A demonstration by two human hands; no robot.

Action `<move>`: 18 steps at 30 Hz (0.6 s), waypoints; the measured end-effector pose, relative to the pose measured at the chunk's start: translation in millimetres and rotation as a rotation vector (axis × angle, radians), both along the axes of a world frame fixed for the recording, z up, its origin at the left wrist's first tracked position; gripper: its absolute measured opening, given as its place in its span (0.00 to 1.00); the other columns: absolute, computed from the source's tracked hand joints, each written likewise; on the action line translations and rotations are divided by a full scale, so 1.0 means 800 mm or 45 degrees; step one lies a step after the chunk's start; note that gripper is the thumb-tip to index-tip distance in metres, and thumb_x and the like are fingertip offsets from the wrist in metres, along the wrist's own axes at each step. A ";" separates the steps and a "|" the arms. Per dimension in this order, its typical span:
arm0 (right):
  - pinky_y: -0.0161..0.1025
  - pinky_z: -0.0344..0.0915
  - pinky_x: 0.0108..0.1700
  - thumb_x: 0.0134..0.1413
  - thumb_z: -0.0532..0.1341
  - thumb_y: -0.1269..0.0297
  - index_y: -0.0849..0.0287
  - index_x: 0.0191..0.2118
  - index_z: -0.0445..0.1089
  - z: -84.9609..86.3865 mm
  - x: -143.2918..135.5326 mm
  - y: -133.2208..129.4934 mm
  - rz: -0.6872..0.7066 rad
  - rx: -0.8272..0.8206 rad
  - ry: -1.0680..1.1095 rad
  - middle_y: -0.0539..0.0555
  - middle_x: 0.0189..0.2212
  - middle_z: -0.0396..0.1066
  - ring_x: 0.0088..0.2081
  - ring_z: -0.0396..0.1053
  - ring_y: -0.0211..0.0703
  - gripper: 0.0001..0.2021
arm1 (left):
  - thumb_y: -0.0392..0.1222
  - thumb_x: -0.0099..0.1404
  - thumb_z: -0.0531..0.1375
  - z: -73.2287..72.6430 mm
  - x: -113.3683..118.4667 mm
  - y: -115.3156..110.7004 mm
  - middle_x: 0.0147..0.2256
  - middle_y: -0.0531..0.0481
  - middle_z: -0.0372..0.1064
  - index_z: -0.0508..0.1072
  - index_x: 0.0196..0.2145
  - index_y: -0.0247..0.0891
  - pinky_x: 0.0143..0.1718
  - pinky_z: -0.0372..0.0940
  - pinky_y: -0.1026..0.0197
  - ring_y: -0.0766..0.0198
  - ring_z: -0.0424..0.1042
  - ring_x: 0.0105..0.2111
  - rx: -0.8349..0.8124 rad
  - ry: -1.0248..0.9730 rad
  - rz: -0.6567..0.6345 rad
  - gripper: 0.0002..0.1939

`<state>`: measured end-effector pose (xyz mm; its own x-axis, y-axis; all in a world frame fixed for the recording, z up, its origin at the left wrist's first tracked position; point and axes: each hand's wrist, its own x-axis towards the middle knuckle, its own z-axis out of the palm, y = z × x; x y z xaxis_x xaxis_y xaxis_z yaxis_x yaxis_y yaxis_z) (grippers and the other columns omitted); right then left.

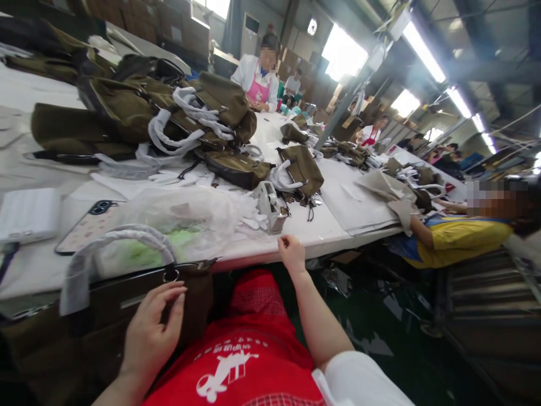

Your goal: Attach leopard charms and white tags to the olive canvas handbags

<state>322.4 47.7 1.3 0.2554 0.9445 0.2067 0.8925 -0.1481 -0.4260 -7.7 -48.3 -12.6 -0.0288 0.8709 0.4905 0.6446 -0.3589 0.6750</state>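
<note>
White table: heaped with olive bags.
Brown bag: at table's front edge, wrapped handle up.
Left grip: just below handle ring; thumb and fingertips nearly meeting, hold unclear.
Right grip: near tape dispenser; fingers curled, contents cannot be told.

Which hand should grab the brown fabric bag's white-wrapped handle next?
Probably the left hand: it is close to the brown fabric bag's white-wrapped handle; the right hand is farther away, near the table edge.

White lettering is running across the red apron beside a white cartoon figure, but its characters are appearing too blurred to read; nothing else is showing legibly.
</note>
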 end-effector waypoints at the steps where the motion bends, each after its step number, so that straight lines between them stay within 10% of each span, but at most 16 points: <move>1: 0.37 0.62 0.42 0.59 0.57 0.65 0.60 0.43 0.73 -0.001 0.014 0.005 -0.040 -0.034 -0.028 0.56 0.38 0.73 0.39 0.70 0.44 0.11 | 0.44 0.68 0.54 -0.004 0.006 0.000 0.43 0.45 0.71 0.70 0.39 0.41 0.48 0.68 0.52 0.56 0.73 0.43 -0.006 -0.004 -0.054 0.07; 6: 0.38 0.62 0.48 0.50 0.59 0.75 0.58 0.53 0.71 -0.012 0.047 0.021 0.066 -0.248 -0.084 0.59 0.47 0.69 0.44 0.69 0.45 0.22 | 0.42 0.68 0.55 -0.002 0.031 0.008 0.44 0.44 0.72 0.71 0.41 0.40 0.46 0.69 0.56 0.58 0.73 0.43 0.015 0.027 -0.223 0.08; 18: 0.37 0.62 0.41 0.53 0.60 0.65 0.59 0.30 0.75 -0.025 0.060 0.022 0.006 -0.039 0.163 0.55 0.31 0.74 0.34 0.69 0.43 0.07 | 0.41 0.68 0.54 0.031 0.086 0.044 0.46 0.43 0.71 0.73 0.41 0.39 0.52 0.68 0.54 0.57 0.72 0.47 -0.061 0.003 -0.446 0.09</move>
